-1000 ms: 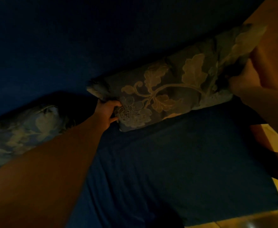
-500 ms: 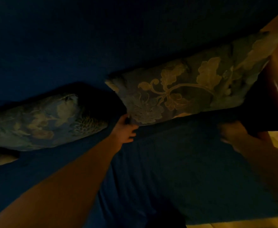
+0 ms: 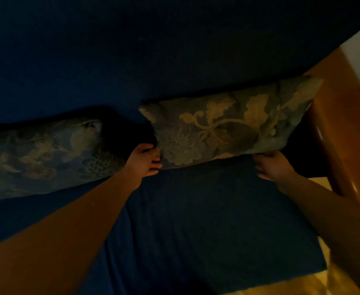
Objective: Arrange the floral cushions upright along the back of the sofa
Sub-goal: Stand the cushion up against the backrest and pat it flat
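Step in hand: seating the right floral cushion (image 3: 223,130) against the sofa back (image 3: 132,50)
Cushion position: at 1 o'clock, standing on the seat (image 3: 217,209), its right end touching the wooden armrest (image 3: 343,135)
Long axis: runs 8 to 2 o'clock, patterned face outward
Left hand (image 3: 145,160): fingers curled at the lower left corner; whether it pinches the fabric cannot be told
Right hand (image 3: 274,165): loosely spread under the lower edge, clasping nothing visible
Left floral cushion (image 3: 43,156): at 9 o'clock, slumped
Next move, judged: release, then straighten that one

Blue sofa (image 3: 217,220) w/ 2 floral cushions (image 3: 223,128).
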